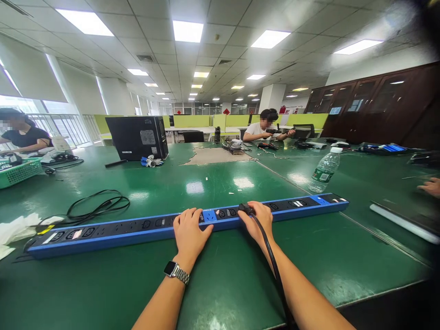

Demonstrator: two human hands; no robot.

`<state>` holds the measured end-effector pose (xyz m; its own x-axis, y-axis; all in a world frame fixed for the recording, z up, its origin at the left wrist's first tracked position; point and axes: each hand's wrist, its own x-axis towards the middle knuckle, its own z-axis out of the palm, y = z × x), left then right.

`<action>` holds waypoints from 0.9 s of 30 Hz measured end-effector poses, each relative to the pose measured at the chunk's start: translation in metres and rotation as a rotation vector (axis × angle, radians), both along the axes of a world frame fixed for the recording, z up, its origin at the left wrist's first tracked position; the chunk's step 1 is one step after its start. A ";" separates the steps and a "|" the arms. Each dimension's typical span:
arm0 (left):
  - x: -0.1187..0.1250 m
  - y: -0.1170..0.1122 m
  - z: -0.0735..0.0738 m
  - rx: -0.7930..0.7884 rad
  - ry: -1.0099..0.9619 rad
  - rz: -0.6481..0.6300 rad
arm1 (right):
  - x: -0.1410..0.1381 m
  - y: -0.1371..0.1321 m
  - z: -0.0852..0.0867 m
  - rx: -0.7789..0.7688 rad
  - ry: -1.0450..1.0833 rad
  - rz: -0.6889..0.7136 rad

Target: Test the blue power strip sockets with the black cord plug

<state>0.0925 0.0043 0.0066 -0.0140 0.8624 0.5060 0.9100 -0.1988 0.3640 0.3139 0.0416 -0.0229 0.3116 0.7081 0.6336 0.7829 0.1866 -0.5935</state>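
Observation:
A long blue and black power strip [113, 228] lies across the green table [233, 270] in front of me. My left hand [190, 231] rests on the strip near its middle, fingers flat over the sockets, a watch on the wrist. My right hand [258, 222] is closed on a black plug [246, 209] seated in a socket of the strip. The plug's black cable [273, 263] runs back over my right forearm toward me.
A coiled black cable [98, 205] and white cloth [15, 229] lie at left. A water bottle [325, 170] stands at right, a computer tower [137, 136] behind. Two people sit at far desks; another person's hand [429, 186] shows at the right edge.

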 end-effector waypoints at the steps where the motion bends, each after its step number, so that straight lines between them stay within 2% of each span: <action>1: 0.000 0.000 0.000 0.000 0.001 0.000 | 0.000 -0.001 0.001 0.002 0.005 0.005; 9: 0.001 -0.002 0.001 0.000 -0.022 -0.001 | -0.010 -0.008 0.016 0.036 0.234 0.039; 12: 0.007 -0.004 0.002 0.032 -0.070 -0.039 | -0.021 -0.013 0.019 0.011 0.270 0.108; 20: 0.022 -0.009 0.001 0.138 -0.183 -0.291 | -0.049 -0.021 0.018 0.042 0.116 0.241; 23: 0.022 -0.007 -0.003 0.183 -0.204 -0.325 | -0.053 -0.022 0.015 0.071 0.058 0.328; 27: 0.021 -0.003 -0.008 0.247 -0.266 -0.305 | -0.059 -0.025 0.013 0.156 0.020 0.442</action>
<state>0.1132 0.0010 -0.0009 0.0649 0.7018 0.7094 0.6782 -0.5525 0.4845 0.2546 0.0161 -0.0103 0.0147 0.6723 0.7402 0.5972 0.5878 -0.5457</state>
